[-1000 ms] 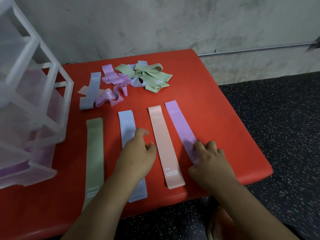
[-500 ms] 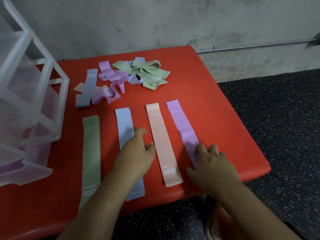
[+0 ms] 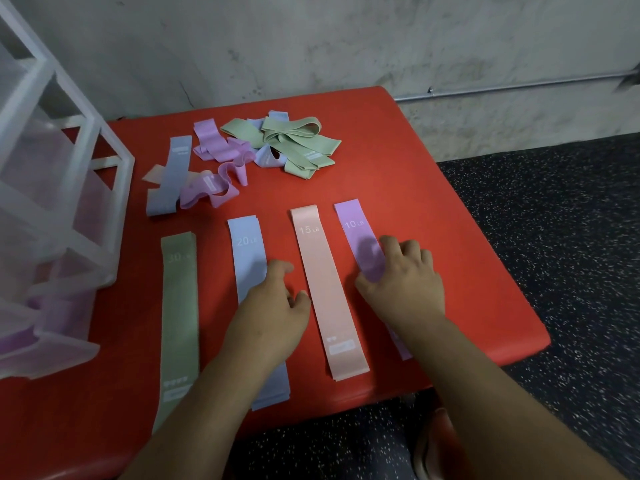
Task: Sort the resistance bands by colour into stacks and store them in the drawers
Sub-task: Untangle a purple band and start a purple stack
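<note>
Four flat stacks of bands lie side by side on the red table (image 3: 436, 209): green (image 3: 178, 306), blue (image 3: 246, 251), pink (image 3: 317, 268) and purple (image 3: 353, 223). My left hand (image 3: 273, 313) rests on the middle of the blue stack with loosely bent fingers. My right hand (image 3: 405, 285) presses on the middle of the purple stack, fingertips on its right edge and thumb at its left edge. Behind them lies a loose pile of unsorted bands (image 3: 242, 157), green, purple, blue and one pink, some twisted.
A translucent plastic drawer unit (image 3: 52, 209) stands at the table's left, its lowest drawer pulled out with purple showing through. A grey concrete wall runs behind the table. Dark speckled floor lies to the right and in front.
My right hand has slid away from me along the purple stack, from its near end to its middle. My left hand has stayed on the blue stack.
</note>
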